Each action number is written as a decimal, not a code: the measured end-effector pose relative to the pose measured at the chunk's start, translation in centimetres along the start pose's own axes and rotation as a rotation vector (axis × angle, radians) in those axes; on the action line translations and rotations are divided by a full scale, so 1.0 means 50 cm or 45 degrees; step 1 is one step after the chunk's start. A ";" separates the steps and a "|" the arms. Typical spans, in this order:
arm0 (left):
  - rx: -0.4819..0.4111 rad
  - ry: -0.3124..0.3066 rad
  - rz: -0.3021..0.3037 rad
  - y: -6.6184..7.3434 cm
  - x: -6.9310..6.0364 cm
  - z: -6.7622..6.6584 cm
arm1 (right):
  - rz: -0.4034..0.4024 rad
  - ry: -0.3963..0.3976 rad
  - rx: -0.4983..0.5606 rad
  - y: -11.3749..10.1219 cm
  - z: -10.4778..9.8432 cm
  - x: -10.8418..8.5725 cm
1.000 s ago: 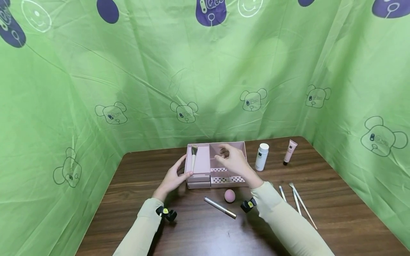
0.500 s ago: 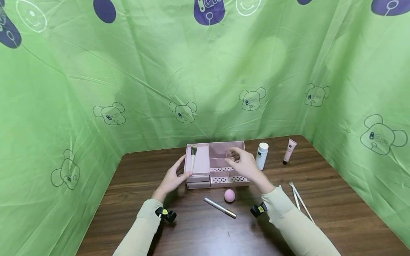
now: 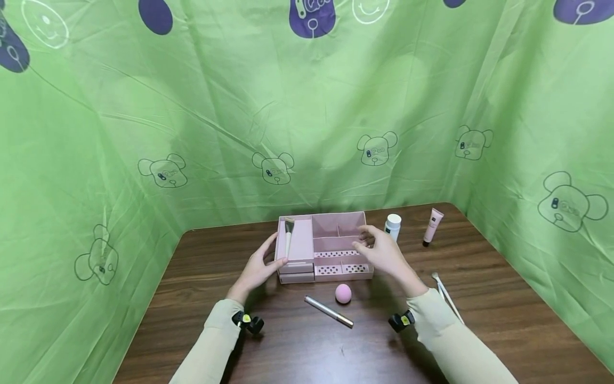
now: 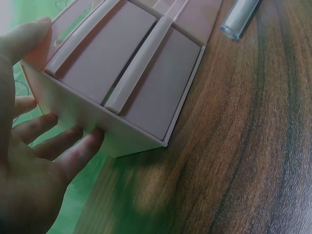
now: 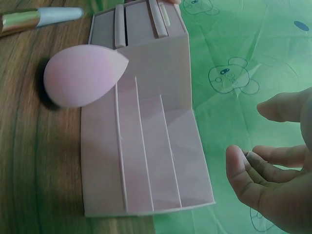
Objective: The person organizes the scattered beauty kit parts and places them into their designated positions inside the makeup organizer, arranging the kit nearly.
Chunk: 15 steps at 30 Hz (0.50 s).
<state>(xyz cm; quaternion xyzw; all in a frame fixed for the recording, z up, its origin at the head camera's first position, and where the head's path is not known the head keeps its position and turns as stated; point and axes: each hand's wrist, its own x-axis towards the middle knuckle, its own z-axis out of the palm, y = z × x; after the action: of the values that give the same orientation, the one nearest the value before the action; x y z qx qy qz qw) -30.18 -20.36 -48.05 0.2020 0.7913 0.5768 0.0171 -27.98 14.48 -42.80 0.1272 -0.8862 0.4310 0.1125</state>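
A pink makeup organizer (image 3: 301, 240) stands on the table, with two drawers at its left front and open compartments at its right. My left hand (image 3: 254, 271) holds its left side: the thumb lies over the top edge and the fingertips press the side wall, as the left wrist view shows. A makeup brush (image 3: 288, 237) lies along the organizer's left top. My right hand (image 3: 386, 256) hovers by the right compartments, fingers loosely bent, holding nothing. In the right wrist view that hand is apart from the organizer. A pink makeup sponge (image 3: 342, 294) sits in front.
A silver pen-like tube (image 3: 328, 311) lies on the table (image 3: 297, 352) before the organizer. Behind my right hand stands a white bottle (image 3: 393, 225), partly hidden. Farther right are a pink squeeze tube (image 3: 433, 228) and thin brushes (image 3: 446, 293), partly covered by my sleeve.
My right hand has drawn back from above the rear compartments, moving right and slightly toward me; it now covers part of the white bottle. My left hand stays on the organizer.
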 end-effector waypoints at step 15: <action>-0.021 0.015 0.001 -0.028 0.007 0.001 | 0.073 0.065 -0.088 0.058 -0.030 -0.033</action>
<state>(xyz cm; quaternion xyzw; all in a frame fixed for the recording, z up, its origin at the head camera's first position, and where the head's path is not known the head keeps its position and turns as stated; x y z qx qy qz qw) -30.92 -20.56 -49.30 0.1987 0.7866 0.5845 0.0138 -27.23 17.62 -44.52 0.0866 -0.9007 0.4063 0.1270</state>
